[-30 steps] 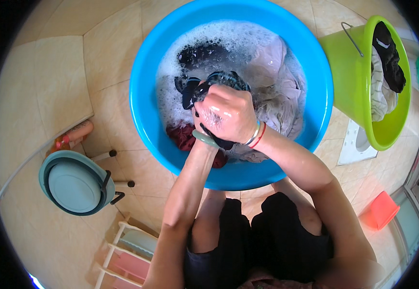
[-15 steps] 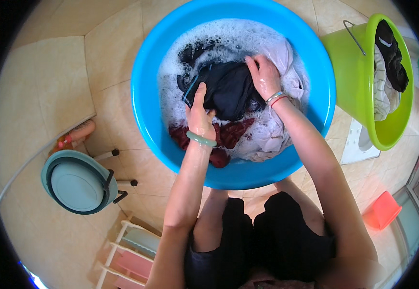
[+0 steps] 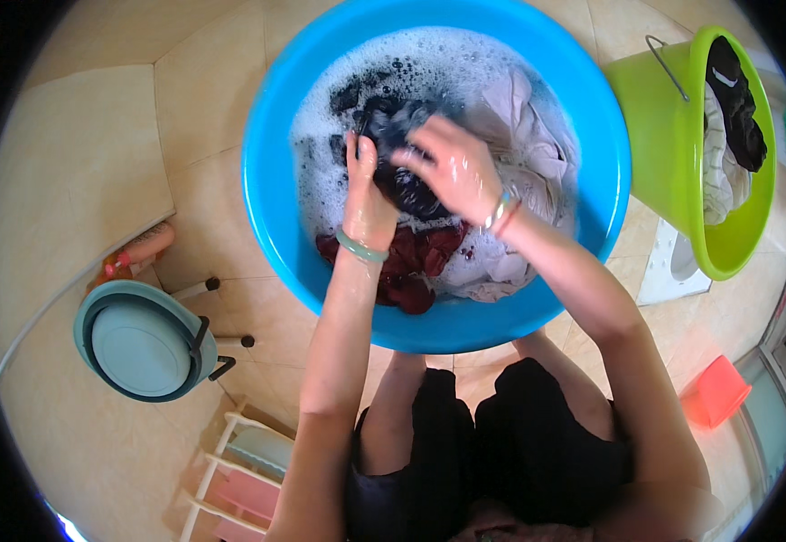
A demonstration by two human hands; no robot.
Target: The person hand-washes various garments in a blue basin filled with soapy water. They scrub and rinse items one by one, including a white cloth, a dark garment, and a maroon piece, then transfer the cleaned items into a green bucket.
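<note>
I'm favouring short, even rubs, with left hand and right hand at the dark garment, their grips unclear.

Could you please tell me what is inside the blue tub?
Foam, black cloth, maroon cloth and pale cloth. The right hand hides some black cloth; the bottom of the tub is covered.

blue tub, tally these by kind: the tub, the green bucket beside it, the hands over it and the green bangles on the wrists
Blue tub: 1
Green bucket: 1
Hands: 2 (left hand, right hand)
Green bangle: 1, on the left wrist
Total: 5
</note>
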